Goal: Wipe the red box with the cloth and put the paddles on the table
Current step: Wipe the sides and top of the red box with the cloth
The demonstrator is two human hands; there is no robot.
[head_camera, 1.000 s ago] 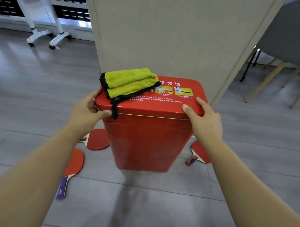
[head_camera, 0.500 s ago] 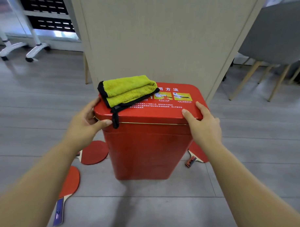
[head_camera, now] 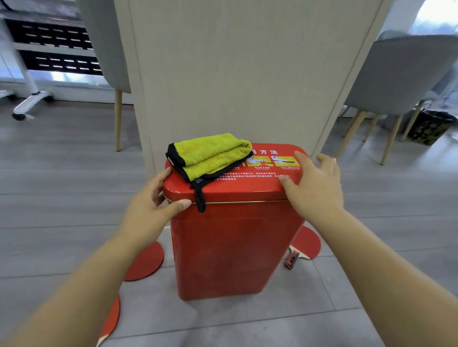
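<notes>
l hand (head_camera: pixel 148 212) grips glossy red box (head_camera: pixel 235 245) at lid corner, r hand (head_camera: pixel 314 186) spread open; yellow cloth (head_camera: pixel 211 153) atop.

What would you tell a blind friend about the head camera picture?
A left hand grips the lid corner of a red box; the right hand is open at its right edge. A yellow cloth lies on top, red paddles on the floor.
</notes>
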